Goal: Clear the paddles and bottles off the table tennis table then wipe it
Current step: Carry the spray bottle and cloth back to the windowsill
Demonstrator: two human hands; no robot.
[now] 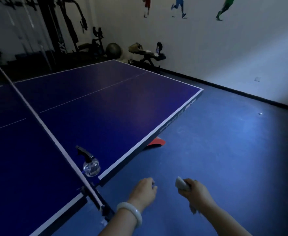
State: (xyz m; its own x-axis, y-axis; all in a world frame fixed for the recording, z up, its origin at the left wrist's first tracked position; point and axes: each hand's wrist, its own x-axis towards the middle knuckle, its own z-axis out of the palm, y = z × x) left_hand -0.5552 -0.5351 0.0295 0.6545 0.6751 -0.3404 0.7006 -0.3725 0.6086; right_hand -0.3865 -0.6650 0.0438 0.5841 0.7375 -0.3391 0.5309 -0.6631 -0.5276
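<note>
A dim gym room here, blue floor, pale wall with running figures painted high up, and the blue table tennis table (92, 106) filling the left of the view, its net (42, 123) running corner to corner and serving as our landmark. Right beside the net's near end, just on the far-side half, stands one clear spray bottle (90, 165) with a black trigger, the only bottle on the tabletop that I can count. Paddles on the surface: none in view. One red paddle-shaped thing (156, 143) pokes out from under the table edge, well to the right of the net; whether it rests on the floor or a leg I cannot tell. One white ball (260, 113) lies on the floor, far right of the net. Both hands hang just off the table's edge, right of the net post. The left hand (144, 189), pale bangle on the wrist, has its fingers loosely curled with nothing clearly in them. The right hand (195, 188) grips one folded white cloth (180, 183). My read: clearing looks nearly complete, and if that spray bottle is for cleaning, wiping is what remains, with the cloth ready.
</note>
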